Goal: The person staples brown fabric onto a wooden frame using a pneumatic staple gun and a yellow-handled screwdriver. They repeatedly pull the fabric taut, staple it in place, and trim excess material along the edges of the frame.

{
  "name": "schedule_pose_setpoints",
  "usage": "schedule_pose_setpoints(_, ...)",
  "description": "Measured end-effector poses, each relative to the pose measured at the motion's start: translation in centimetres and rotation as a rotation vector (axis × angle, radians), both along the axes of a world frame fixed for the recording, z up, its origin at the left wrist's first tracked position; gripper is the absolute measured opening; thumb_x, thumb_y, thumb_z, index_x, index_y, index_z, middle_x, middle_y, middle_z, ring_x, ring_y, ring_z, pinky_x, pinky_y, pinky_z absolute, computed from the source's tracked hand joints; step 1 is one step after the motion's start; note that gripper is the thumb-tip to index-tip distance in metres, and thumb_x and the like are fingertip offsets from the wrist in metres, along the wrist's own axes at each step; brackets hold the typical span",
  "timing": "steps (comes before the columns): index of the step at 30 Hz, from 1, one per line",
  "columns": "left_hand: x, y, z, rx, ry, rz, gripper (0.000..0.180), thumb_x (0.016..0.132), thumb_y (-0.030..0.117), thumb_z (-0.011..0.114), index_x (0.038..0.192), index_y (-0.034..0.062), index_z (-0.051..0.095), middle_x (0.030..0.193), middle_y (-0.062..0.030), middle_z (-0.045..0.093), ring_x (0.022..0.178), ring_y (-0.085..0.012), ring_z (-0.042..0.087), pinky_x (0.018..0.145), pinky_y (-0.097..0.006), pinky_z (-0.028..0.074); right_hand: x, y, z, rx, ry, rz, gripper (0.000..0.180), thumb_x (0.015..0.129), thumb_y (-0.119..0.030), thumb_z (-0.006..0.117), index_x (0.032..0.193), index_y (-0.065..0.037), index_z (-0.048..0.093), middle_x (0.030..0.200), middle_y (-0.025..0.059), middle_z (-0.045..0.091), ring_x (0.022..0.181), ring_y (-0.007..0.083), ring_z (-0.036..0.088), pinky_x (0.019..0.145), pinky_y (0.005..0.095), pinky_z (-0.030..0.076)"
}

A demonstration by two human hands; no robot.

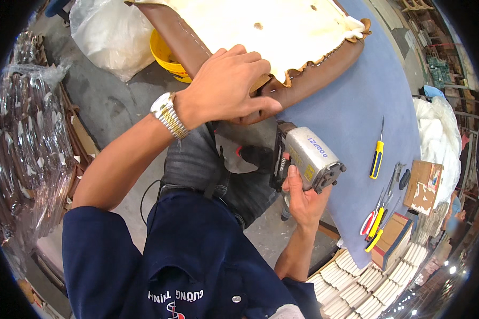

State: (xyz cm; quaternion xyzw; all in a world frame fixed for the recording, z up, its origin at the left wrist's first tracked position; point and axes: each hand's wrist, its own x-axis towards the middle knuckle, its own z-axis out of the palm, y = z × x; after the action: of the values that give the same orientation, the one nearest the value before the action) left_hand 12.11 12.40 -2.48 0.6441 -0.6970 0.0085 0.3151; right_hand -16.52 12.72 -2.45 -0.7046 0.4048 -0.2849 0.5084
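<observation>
A brown leather upholstered panel [324, 72] lies at the top middle, its cream backing [282, 26] facing up and the leather edge folded over and stapled along the sides. My left hand [223, 82], with a watch at the wrist, grips the near corner of this panel; its thumb lies along the leather edge and the fingertips are partly hidden. In my right hand [306, 204] is a silver and black staple gun [311, 149], held just below and right of that corner, apart from the leather. The fingers wrap its body, partly out of sight.
On the blue table [351, 117] to the right lie a yellow screwdriver [378, 157], pliers [377, 220], red-handled scissors [368, 220] and cardboard boxes [391, 242]. Pale strips [356, 282] sit below them. Left are a yellow bucket [167, 58], a plastic bag [109, 34] and plastic-wrapped brown pieces [26, 143].
</observation>
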Motion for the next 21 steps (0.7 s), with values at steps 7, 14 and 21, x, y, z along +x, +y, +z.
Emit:
schedule_pose_setpoints(7, 0.1, -0.9, -1.3, 0.105, 0.234, -0.083, 0.027, 0.088, 0.031, 0.077, 0.093, 0.0058, 0.071, 0.081, -0.0109, 0.067, 0.077, -0.0341, 0.066, 0.069, -0.042, 0.052, 0.5, -0.8, -1.1, -0.070, -0.100, 0.040, 0.043, 0.099, 0.003, 0.063, 0.139, 0.008, 0.048, 0.116, 0.0256, 0.072, 0.068, 0.0139, 0.063, 0.059, 0.0271, 0.053)
schedule_pose_setpoints(14, 0.0, -1.1, -1.1, 0.147, 0.323, -0.005, 0.024, 0.087, 0.031, 0.078, 0.095, 0.0082, 0.079, 0.073, -0.0165, 0.071, 0.070, -0.0367, 0.070, 0.067, -0.043, 0.056, 1.4, -2.2, -0.8, -0.072, 0.070, 0.010, 0.037, 0.083, -0.001, 0.081, 0.117, 0.003, 0.068, 0.115, 0.0200, 0.066, 0.099, 0.0326, 0.065, 0.084, 0.0399, 0.052)
schedule_pose_setpoints(21, 0.1, -1.1, -0.8, 0.196, 0.364, -0.003, 0.024, 0.085, 0.028, 0.080, 0.095, 0.0069, 0.080, 0.072, -0.0186, 0.071, 0.070, -0.0373, 0.071, 0.067, -0.044, 0.057, 2.3, -2.7, 0.6, -0.213, 0.253, 0.142, 0.039, 0.078, -0.003, 0.083, 0.115, 0.000, 0.069, 0.113, 0.0176, 0.066, 0.094, 0.0355, 0.067, 0.077, 0.0402, 0.055)
